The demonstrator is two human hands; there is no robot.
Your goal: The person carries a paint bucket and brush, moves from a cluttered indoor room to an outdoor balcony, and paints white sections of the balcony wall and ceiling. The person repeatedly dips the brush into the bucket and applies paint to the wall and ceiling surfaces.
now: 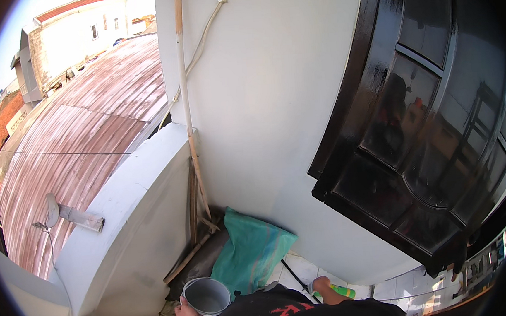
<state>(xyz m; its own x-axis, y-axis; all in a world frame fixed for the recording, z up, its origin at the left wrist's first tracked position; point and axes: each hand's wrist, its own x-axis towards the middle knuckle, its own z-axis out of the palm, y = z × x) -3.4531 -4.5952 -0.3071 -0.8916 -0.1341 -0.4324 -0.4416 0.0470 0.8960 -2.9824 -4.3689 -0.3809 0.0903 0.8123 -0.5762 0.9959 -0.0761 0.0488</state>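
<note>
At the bottom of the head view, my left hand [186, 312] grips the left rim of a bucket [207, 296]. Its inside is grey, and no contents can be made out. My right hand [321, 283] is low over the white tiles, its fingers curled beside a thin black stick [294, 274]. Whether they hold the stick or something else is unclear. Next to that wrist lies a green and yellow bottle or pack [343, 291]. My dark shirt with red lettering hides part of the floor between my hands.
A green woven sack [251, 252] leans in the corner behind the bucket, near bamboo poles [188, 104]. A low white wall [132, 190] runs along the left, with a rusty corrugated roof [92, 122] beyond. Dark framed panels [409, 123] and a ladder-like object [478, 268] stand right.
</note>
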